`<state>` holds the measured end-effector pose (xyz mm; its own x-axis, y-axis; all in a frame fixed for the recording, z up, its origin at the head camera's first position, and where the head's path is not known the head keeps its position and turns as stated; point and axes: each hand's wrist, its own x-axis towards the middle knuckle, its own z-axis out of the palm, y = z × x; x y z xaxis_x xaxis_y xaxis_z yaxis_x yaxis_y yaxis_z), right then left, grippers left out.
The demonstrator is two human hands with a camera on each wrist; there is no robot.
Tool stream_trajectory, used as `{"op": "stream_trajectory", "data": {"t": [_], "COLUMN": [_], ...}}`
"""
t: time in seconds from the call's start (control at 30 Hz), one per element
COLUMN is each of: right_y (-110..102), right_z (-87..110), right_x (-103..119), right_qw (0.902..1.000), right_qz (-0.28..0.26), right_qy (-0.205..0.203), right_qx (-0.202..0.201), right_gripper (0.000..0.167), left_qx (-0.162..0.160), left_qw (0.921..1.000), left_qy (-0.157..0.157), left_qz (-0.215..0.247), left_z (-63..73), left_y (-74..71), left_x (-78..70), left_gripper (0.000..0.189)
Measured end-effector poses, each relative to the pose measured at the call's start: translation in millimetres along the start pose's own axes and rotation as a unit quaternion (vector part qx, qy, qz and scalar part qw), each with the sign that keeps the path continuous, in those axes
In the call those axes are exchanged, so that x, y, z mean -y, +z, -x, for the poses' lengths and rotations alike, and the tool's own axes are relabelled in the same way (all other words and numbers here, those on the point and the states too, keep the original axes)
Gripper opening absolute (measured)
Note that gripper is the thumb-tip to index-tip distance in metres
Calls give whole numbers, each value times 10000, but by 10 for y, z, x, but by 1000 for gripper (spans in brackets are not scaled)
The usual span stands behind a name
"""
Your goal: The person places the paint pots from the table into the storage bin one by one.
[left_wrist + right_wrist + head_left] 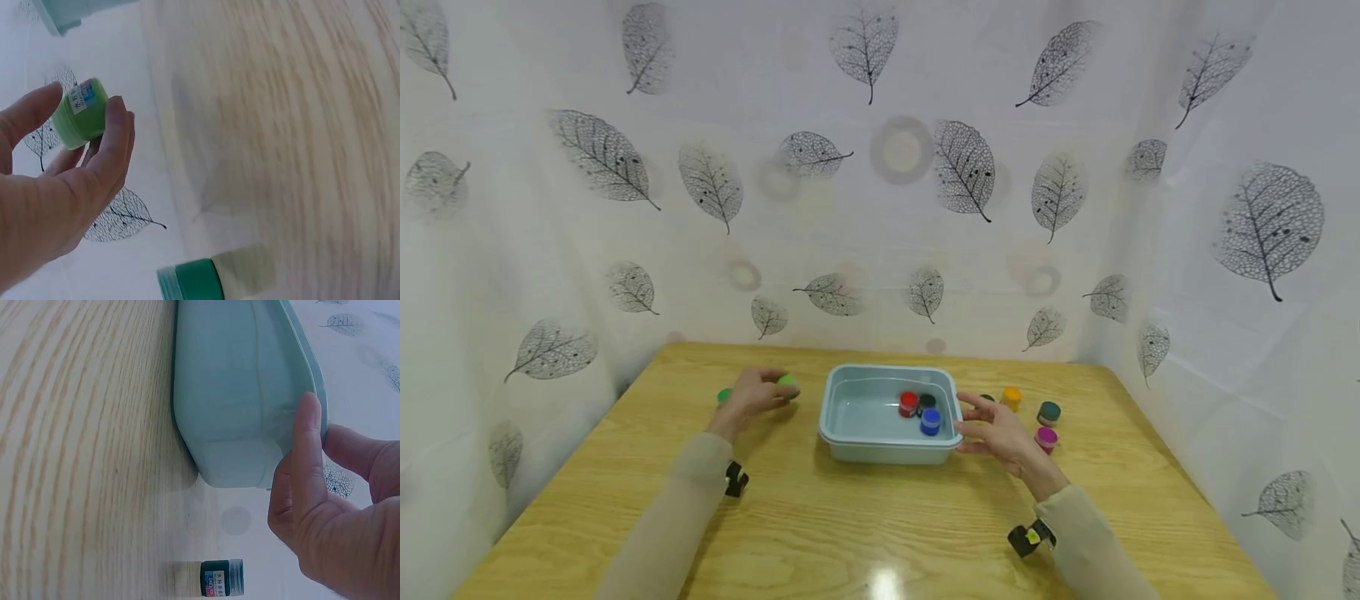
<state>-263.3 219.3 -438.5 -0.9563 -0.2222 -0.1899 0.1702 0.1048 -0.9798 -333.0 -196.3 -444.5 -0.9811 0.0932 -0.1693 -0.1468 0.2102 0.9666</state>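
Note:
My left hand pinches a small light green paint jar between thumb and fingers, held left of the pale blue plastic tub. In the left wrist view the jar is tilted and its printed label shows. My right hand holds the tub's right rim, with fingers against the outer wall and the thumb at the rim in the right wrist view. Inside the tub, toward its right side, sit a red paint jar, a blue paint jar and a black-looking jar partly hidden behind the blue one.
A darker green jar stands on the wooden table beside my left hand. Right of the tub are an orange jar, a dark teal jar, a magenta jar and a partly hidden dark jar. A leaf-print curtain surrounds the table.

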Motion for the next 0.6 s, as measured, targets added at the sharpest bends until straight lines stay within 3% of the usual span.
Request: {"op": "stream_trajectory", "data": {"t": [0.33, 0.6], "right_y": [8, 6], "right_z": [5, -2], "right_x": [12, 8], "right_qw": [10000, 10000], "right_qz": [44, 54], "right_qy": [19, -9], "right_qx": [0, -22], "right_gripper": [65, 65], "left_qx": [-276, -680], "left_qw": [9983, 9944], "left_qy": [449, 743], "left_qz": [257, 330], "left_z": [61, 44], "left_y": [260, 508], "left_x": [-164, -224], "left_gripper": [61, 46]}}
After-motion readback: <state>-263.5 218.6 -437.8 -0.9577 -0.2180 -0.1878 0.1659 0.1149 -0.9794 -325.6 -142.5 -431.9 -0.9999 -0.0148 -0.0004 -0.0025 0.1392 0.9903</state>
